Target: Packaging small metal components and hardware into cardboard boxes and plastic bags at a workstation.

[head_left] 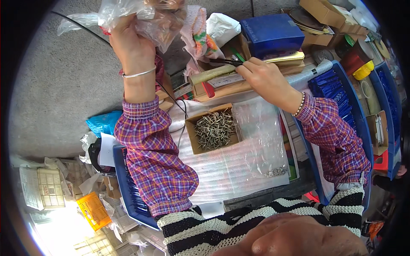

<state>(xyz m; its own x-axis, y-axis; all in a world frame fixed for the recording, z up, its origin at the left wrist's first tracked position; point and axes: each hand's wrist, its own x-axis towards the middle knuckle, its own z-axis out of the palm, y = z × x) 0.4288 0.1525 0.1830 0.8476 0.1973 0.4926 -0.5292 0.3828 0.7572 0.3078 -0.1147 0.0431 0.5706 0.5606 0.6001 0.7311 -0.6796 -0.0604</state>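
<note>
At the upper left, my left hand (133,45) is raised with its fingers closed on a clear plastic bag (160,25). The crumpled film hides most of the fingers, and brownish contents show through it. My right hand (267,81) is closed at the far edge of the worktable around a slim dark tool (225,62), whose exact kind I cannot make out. The tool's tip points left, toward a pink patterned cloth (197,32). Nearer to me sits an open cardboard box (192,138) full of small metal pin-like parts (215,128).
White foam sheeting (222,175) covers the table, with clear film (262,141) and a few small metal pieces (275,172) on it. Blue trays (350,96) of blue parts stand at both sides. A blue box (273,36) is behind my right hand. An orange crate (94,211) stands lower left.
</note>
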